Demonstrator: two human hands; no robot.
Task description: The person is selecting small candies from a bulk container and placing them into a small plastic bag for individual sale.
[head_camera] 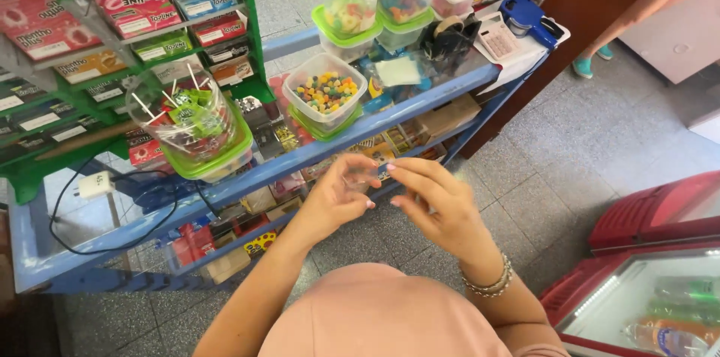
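My left hand (337, 196) and my right hand (439, 207) meet in front of the blue shop counter (247, 181). Between their fingertips they pinch a small clear wrapper (373, 174) with a bit of blue at its right end; what is inside it I cannot tell. A beaded bracelet (489, 283) sits on my right wrist. Just beyond the hands, on the counter top, stands a clear tub of coloured sweets (326, 93) on a green lid. Left of it is a round tub of lollipops (191, 124).
A green wire rack (120, 27) of packets stands at the counter's left, with stacked sweet containers (375, 4), a tape dispenser (448, 38) and a calculator (496, 38) at the far end. A red chest freezer (645, 282) is at right. Another person's leg (607, 31) shows top right.
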